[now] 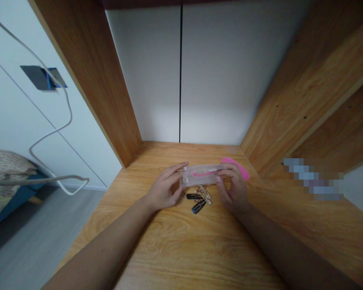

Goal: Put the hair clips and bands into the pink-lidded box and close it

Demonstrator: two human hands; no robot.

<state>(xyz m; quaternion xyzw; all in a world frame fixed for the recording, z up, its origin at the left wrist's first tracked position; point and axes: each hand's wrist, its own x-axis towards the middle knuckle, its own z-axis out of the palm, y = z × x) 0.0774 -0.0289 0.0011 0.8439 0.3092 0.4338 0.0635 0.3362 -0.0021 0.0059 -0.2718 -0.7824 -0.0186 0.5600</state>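
Observation:
A clear plastic box is held at both ends, with a pink strip showing on or through it. My left hand grips its left end, fingers along the far side and thumb near the front. At the right end, my right hand has its fingers bent over the box, thumb close to its front edge. Just in front lie black snap hair clips and several metal-coloured clips or pins. A flat pink piece with rounded ends rests behind my right hand, partly hidden by it.
The wooden tabletop runs back to white panels between wooden side boards. On the left a white cable hangs by a wall outlet. A blurred-out patch lies on the right.

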